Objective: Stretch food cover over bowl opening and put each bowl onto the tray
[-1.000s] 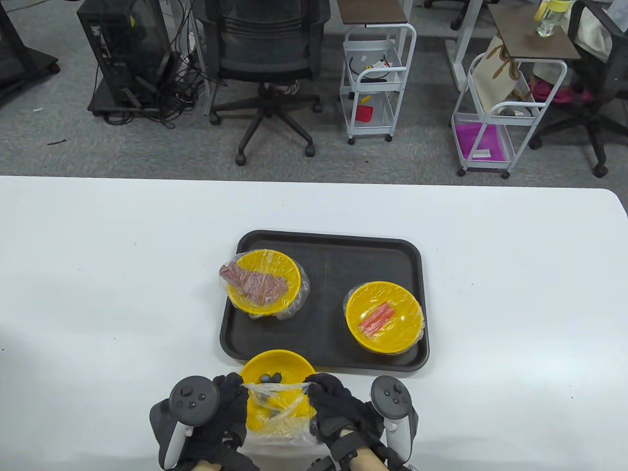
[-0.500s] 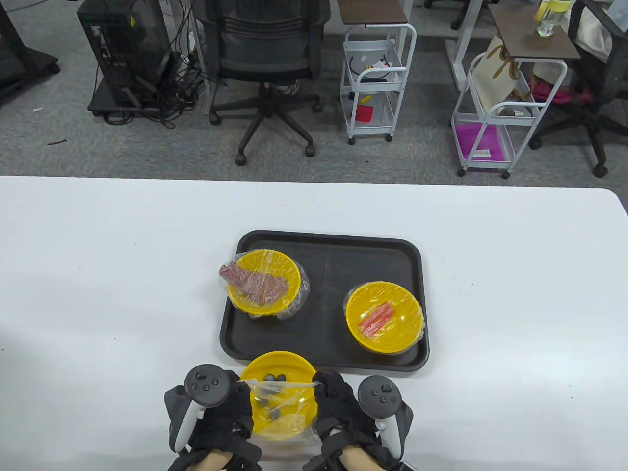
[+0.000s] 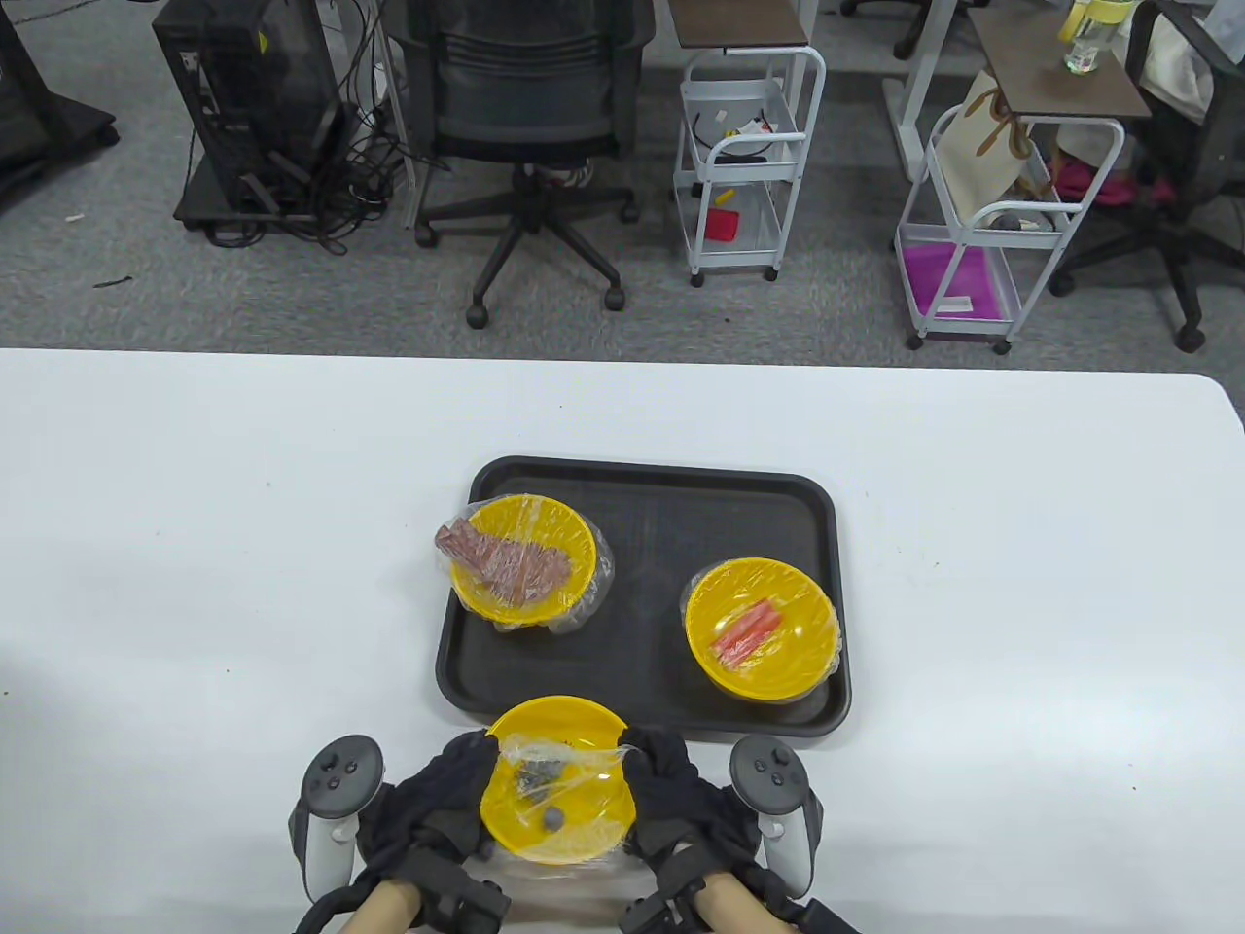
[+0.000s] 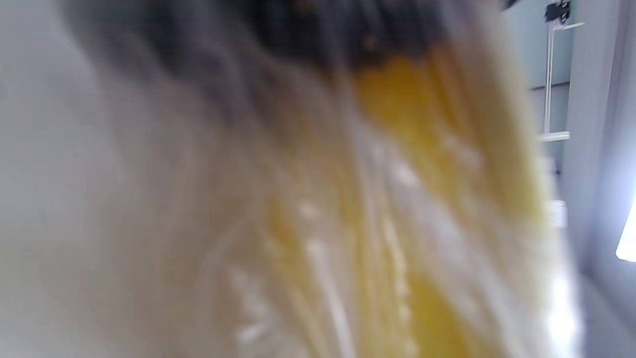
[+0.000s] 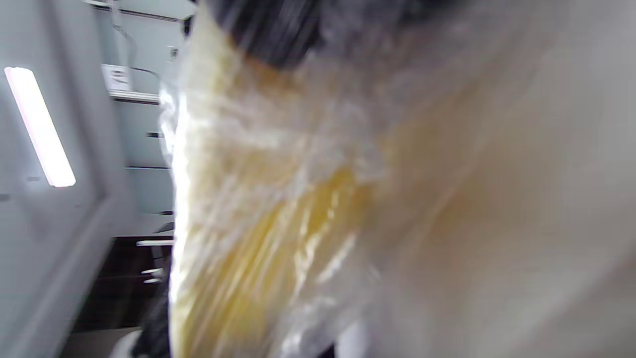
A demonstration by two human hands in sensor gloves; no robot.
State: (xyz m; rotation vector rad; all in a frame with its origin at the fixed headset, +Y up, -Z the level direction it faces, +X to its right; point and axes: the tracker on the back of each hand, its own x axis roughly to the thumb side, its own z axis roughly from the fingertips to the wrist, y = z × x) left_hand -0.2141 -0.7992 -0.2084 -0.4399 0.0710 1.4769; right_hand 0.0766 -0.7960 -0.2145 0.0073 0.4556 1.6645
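Gripping the near yellow bowl (image 3: 559,796) from either side: left hand (image 3: 428,812) curled on its left flank, right hand (image 3: 676,803) curled on its right, each grip clenched on the bowl's side and the clear food cover (image 3: 564,769) gathered there. Sitting on the white table (image 3: 195,545) just short of the black tray (image 3: 642,486), near rim touching or nearly so; cannot tell which. Cover wrinkled over the opening, far edge apparently still short of the far rim. Small dark pieces beneath the film, too small to identify. Fingertips hidden under the bowl's sides. On the tray, two more yellow bowls, left covered bowl (image 3: 525,559) and right covered bowl (image 3: 762,628), well apart. Both wrist views blurred: only smeared yellow, streaked film (image 4: 348,238) and dark glove at the top edge.
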